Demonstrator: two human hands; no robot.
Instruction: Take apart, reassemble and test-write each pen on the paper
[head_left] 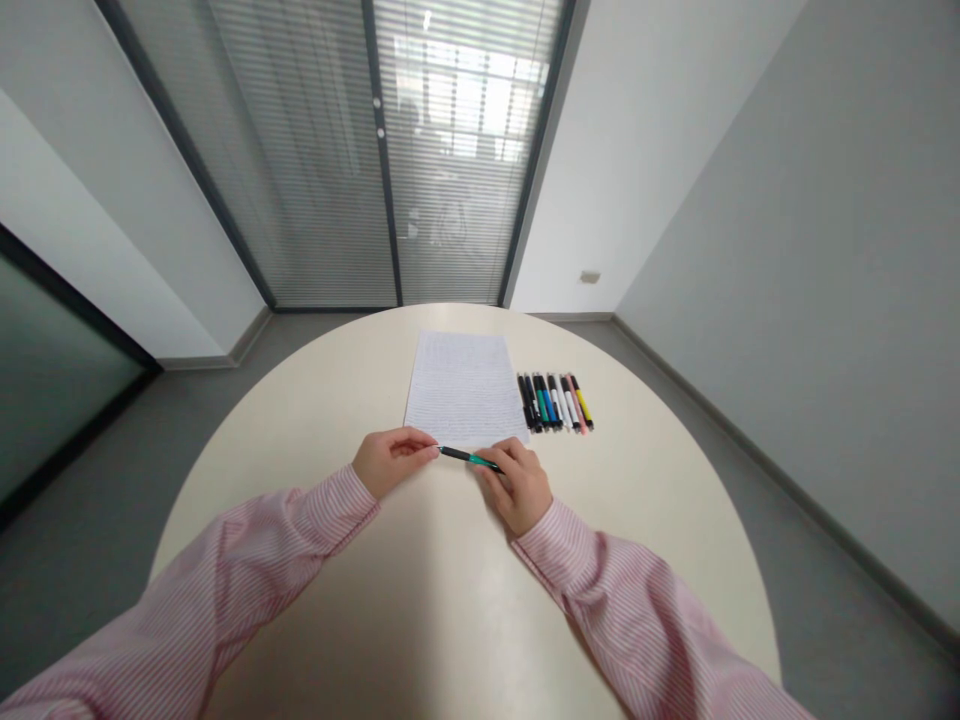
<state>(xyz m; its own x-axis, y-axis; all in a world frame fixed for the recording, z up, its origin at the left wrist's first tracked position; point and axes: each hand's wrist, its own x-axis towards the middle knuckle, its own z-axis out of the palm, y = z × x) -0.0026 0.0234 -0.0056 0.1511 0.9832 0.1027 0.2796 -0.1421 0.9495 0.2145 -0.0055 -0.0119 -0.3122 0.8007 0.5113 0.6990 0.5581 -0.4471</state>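
A green and black pen [459,454] lies nearly level between my two hands, just in front of the sheet of paper. My left hand [395,460] pinches its thin tip end at the left. The other end sits in the fingers of my right hand [517,480], which partly hide it. Beyond my hands, a white sheet of paper [466,385] covered with rows of fine lines or writing lies flat on the table. To its right stands a neat row of several pens [555,403] side by side, in black, green, blue, white, pink and yellow.
The round cream table [315,400] reaches out to a curved far edge. Behind it is a glass partition [315,180] with blinds. A grey wall [810,280] runs along the right, and a small wall socket [590,277] sits low on the white wall.
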